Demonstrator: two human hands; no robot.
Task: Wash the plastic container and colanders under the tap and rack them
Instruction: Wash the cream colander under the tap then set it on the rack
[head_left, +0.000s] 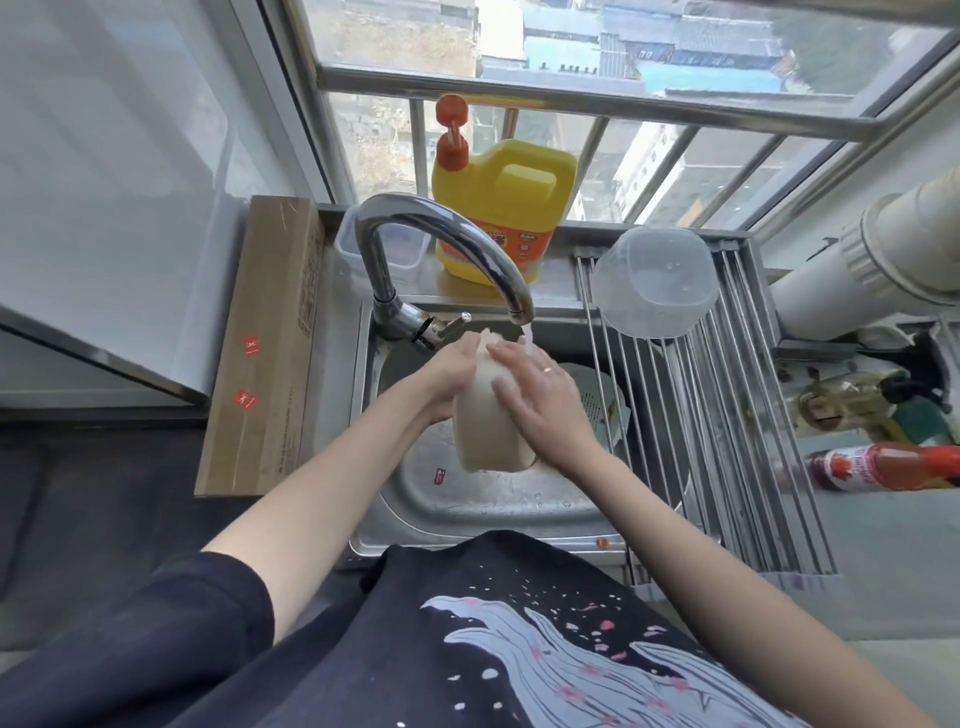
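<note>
Here, a cream, matte plastic colander tilts on edge over the steel sink, under the curved chrome tap. Left hand grasps its left wall; right hand presses flat, grip released. A translucent rounded container lies upturned on the rod rack.

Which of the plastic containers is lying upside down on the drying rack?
The clear round container, bottom up on the rack. The cream one is in both hands; the clear box sits behind the tap.
</note>
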